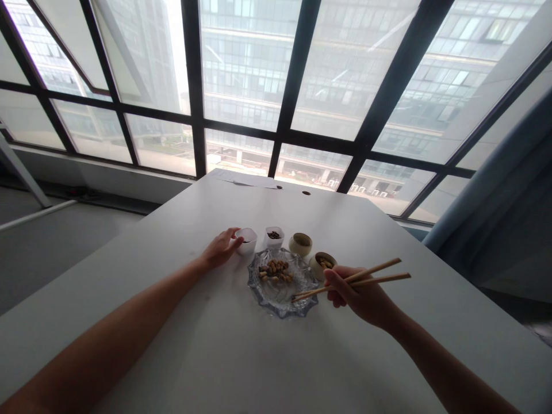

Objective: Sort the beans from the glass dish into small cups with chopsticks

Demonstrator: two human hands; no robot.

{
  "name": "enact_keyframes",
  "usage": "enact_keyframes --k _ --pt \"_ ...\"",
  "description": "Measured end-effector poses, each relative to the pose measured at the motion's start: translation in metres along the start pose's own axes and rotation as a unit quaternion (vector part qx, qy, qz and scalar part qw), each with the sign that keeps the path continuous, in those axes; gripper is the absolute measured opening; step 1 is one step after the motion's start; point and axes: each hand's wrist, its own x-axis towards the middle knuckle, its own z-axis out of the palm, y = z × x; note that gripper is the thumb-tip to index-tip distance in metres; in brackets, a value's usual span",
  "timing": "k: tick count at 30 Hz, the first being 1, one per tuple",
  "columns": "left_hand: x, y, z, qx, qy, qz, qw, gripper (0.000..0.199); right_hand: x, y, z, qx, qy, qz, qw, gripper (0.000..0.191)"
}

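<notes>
My right hand (pixel 345 286) grips a pair of wooden chopsticks (pixel 375 274). Their tips meet over the near right part of a scalloped clear glass plate (pixel 259 293), at a small dark thing too small to name. On the plate lies a heap of peanuts (pixel 276 270) in their shells. My left hand (pixel 222 248) holds the left side of a small white cup (pixel 247 244), thumb and fingers about its wall; a little dark content shows inside. Beside it stands a second white cup (pixel 274 241) with dark pieces in it.
Behind the plate sits a greenish round bowl (pixel 301 247), its contents unclear. A similar bowl (pixel 319 261) with peanuts stands by my right hand. White paper (pixel 245 180) lies at the far edge of the white table (pixel 194 345), before large windows. A blue curtain (pixel 491 190) hangs right.
</notes>
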Motion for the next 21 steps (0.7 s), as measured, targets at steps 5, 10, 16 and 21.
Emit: enact_keyframes --k 5,10,16,21 --pt "-0.001 0.0 -0.001 -0.001 0.002 0.003 1.0 0.074 0.0 -0.003 0.003 -0.004 -0.021 -0.022 1.0 0.05" --pt "-0.001 0.0 0.0 0.001 0.0 0.004 1.0 0.075 -0.004 -0.007 0.002 -0.046 -0.064 -0.082 0.994 0.046" --pt "0.0 -0.001 0.002 0.006 0.001 0.004 1.0 0.076 -0.006 -0.01 0.003 -0.037 -0.045 -0.109 0.992 0.045" --pt "0.0 -0.002 0.002 0.012 0.002 0.011 1.0 0.073 0.005 0.013 0.006 0.196 0.171 0.023 0.965 0.047"
